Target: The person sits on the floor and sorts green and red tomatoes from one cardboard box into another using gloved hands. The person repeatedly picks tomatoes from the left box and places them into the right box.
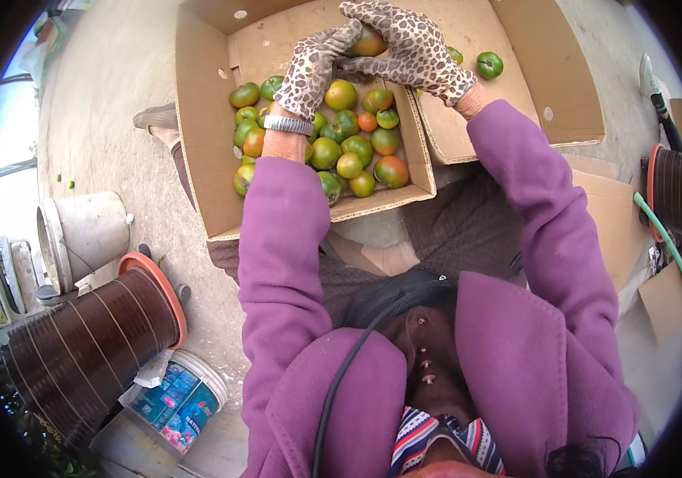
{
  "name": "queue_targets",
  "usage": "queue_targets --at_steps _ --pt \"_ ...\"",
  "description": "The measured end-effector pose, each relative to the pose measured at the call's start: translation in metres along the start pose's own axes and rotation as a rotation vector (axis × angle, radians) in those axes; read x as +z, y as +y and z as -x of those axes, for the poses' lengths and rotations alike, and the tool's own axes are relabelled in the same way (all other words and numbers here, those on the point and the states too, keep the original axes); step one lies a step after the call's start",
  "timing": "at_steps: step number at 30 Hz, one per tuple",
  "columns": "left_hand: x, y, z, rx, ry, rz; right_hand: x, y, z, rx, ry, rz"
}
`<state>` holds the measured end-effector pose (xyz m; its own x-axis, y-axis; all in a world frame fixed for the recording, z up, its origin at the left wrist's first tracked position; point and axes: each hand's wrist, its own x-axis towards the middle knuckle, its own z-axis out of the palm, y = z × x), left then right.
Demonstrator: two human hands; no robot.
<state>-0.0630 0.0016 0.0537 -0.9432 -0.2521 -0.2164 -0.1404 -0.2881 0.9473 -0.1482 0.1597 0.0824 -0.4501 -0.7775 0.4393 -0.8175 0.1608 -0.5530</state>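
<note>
Both my hands wear leopard-print gloves and hold one greenish-orange tomato (368,43) between them, above the inner edges of two cardboard boxes. My left hand (315,66) grips its left side, with a metal-banded watch (288,125) on the wrist. My right hand (411,49) wraps round the other side. Beneath them, the left cardboard box (206,119) holds several green, yellowish and orange-red tomatoes (325,153); my left forearm hides some. In the right cardboard box (565,71) lie a green tomato (490,65) and a few others, partly hidden by my right hand.
At the left stand a tipped white bucket (87,233), a brown ribbed pot (96,346) with an orange rim and a printed blue pail (176,400). Cardboard pieces (604,221) and a green hose (669,251) lie right. Another person's shoe (650,74) shows at the upper right.
</note>
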Motion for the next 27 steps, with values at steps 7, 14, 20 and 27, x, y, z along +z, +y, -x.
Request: queue_targets --at_steps 7,14,20,27 --pt "-0.028 0.016 -0.002 0.160 0.266 -0.298 0.006 0.037 0.004 0.237 0.360 -0.159" --pt "-0.092 -0.035 -0.015 -0.433 0.266 -1.740 0.000 0.098 0.013 0.638 0.086 0.236" --pt "-0.072 -0.047 -0.012 -0.448 0.135 -1.789 0.003 0.132 0.032 0.778 -0.127 0.335" --pt "-0.083 -0.029 -0.023 -0.449 0.186 -0.804 0.034 0.165 0.047 0.699 -0.122 0.430"
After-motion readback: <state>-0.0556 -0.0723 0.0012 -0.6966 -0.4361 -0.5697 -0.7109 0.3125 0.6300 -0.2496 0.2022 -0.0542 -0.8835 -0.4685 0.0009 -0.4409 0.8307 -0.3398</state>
